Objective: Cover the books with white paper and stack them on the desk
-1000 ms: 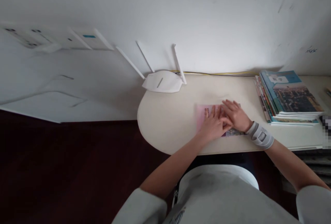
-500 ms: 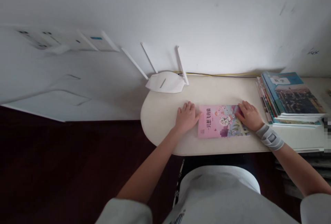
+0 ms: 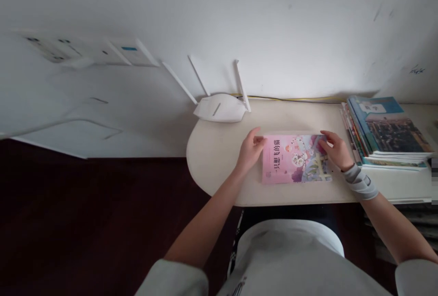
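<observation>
A pink paperback book [image 3: 285,161] with an illustrated cover of cartoon animals and flowers lies face up on the pale table, its far edge looking slightly raised. At its far left corner is my left hand [image 3: 251,150], thumb against the cover edge and fingers curled beyond it. My right hand [image 3: 337,150], with a grey wrist wrap [image 3: 361,183] below it, grips the far right corner, thumb on top of the cover. The undersides of both corners are hidden.
On the table [image 3: 212,150], a stack of books [image 3: 393,127] stands to the right of my right hand. A white router [image 3: 221,108] with upright antennas sits at the back left, near a thin cable along the wall. Sockets [image 3: 85,52] are on the left wall.
Both hands have gone from lying flat beside and on the book to curling round its far corners. The book's far edge has risen a little.
</observation>
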